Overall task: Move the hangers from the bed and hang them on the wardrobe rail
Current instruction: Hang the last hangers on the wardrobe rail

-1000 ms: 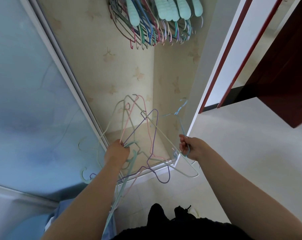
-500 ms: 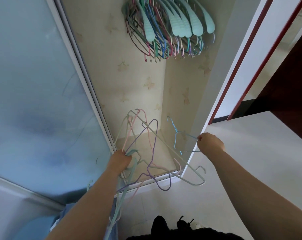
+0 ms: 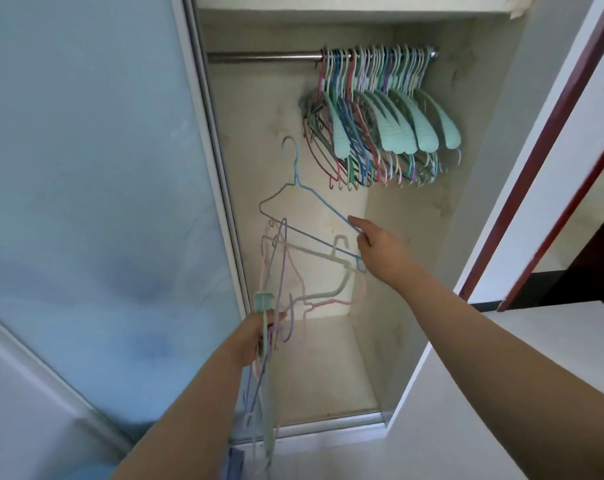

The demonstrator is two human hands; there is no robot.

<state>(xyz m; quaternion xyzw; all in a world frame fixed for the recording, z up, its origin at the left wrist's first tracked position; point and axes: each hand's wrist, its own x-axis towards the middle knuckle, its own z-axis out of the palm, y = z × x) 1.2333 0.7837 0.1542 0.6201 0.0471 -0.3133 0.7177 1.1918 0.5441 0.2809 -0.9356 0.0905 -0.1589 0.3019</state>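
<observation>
My right hand (image 3: 376,242) pinches the right shoulder of a thin blue hanger (image 3: 305,199), held upright inside the open wardrobe with its hook pointing up. My left hand (image 3: 255,336) grips a tangled bundle of hangers (image 3: 283,271) in pink, purple, white and mint, lower and to the left. The metal wardrobe rail (image 3: 262,57) runs across the top. Many hung hangers (image 3: 380,123) crowd its right end; its left stretch is bare.
A frosted sliding door (image 3: 92,209) covers the left side of the wardrobe. A shelf (image 3: 345,3) sits above the rail. A white wall with a dark red door frame (image 3: 550,161) stands to the right. The wardrobe floor track (image 3: 328,426) lies below.
My right hand has pulled the blue hanger free of the bundle and lifted it up and leftward inside the wardrobe. The view has tilted up, bringing the rail into sight.
</observation>
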